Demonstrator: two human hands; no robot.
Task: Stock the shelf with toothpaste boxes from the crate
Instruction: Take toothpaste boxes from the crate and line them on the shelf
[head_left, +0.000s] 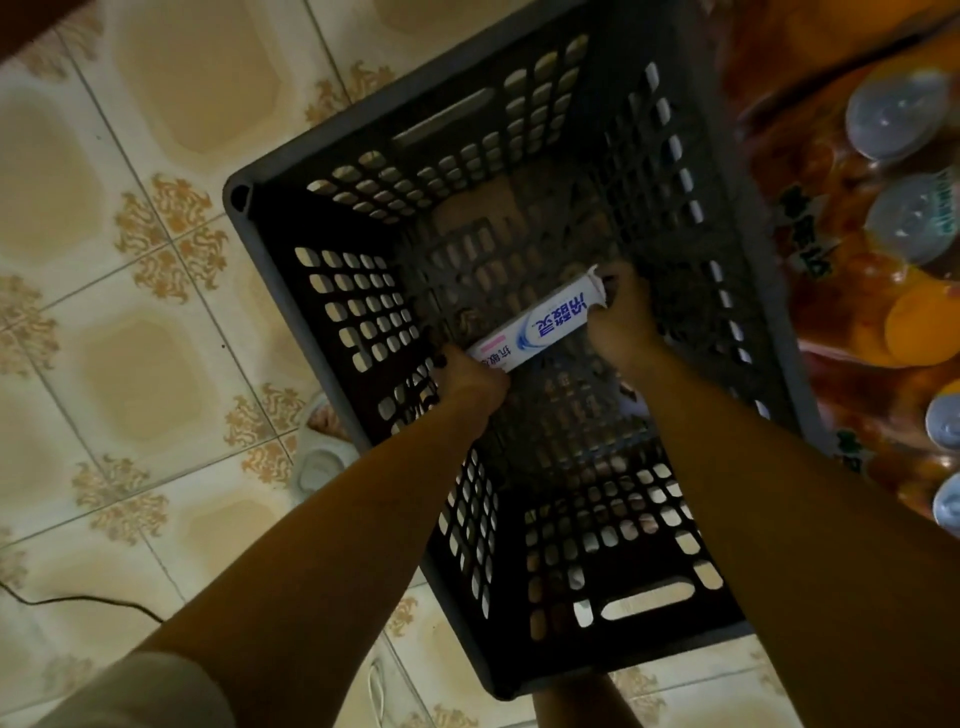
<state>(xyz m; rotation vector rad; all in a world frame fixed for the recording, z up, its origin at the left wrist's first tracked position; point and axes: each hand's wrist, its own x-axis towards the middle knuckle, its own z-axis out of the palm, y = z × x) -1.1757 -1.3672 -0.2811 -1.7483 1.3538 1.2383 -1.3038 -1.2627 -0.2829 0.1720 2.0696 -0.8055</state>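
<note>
both hands hold the one toothpaste box (540, 325) in the crate (363, 171), left hand (467, 382) at seven o'clock, right hand (621, 317) at two. no other boxes show; the shelf is not seen.

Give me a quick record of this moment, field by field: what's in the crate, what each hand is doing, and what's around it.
crate: dark slotted plastic crate, on the tiled floor
contents: one white toothpaste box, no other box visible
left hand: left hand grips the box's near end
right hand: right hand grips its far end
beside crate: shrink-wrapped pack of orange drink bottles, on the right
shelf: not in view
</note>
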